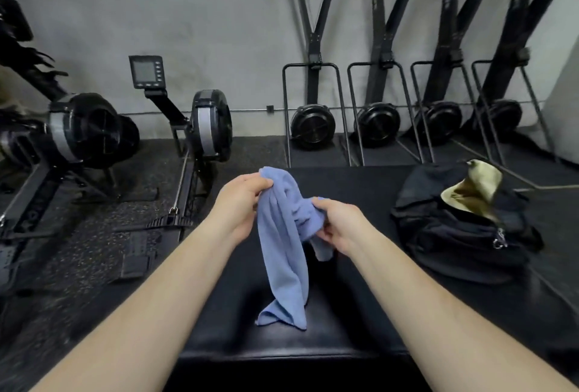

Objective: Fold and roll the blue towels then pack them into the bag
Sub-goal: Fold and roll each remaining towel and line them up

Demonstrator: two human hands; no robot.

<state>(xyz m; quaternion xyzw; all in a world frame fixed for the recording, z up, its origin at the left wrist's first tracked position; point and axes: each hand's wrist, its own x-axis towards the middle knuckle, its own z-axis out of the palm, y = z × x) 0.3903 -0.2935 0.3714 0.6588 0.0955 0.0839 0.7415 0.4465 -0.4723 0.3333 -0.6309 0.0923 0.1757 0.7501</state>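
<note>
Grey concrete wall [219, 16] forms the backdrop; no legible writing, brand or label is visible on any item. Four tall black ski-type machines [380, 78] lean against the wall at right, each with a round flywheel at its base. Two black rowing machines [200, 141] stand at left on speckled rubber flooring [94, 235]; the nearer carries a small monitor [146, 71] whose screen is unreadable.

A black padded bench [360, 282] occupies the foreground. On its right portion lies a black bag [454, 241], zipped open, with pale gold lining showing at the opening.

The blue towel [283, 250] is held above the bench centre, left of the bag and apart from it. It hangs bunched and unfolded, long axis roughly vertical, upper end gathered at the hands, lower corner touching the bench surface.

Left hand [242, 200] grips the towel's top edge, fingers curled over the cloth. Right hand [336, 224] pinches a bunched section lower down, with a short tail of cloth hanging beneath it.
</note>
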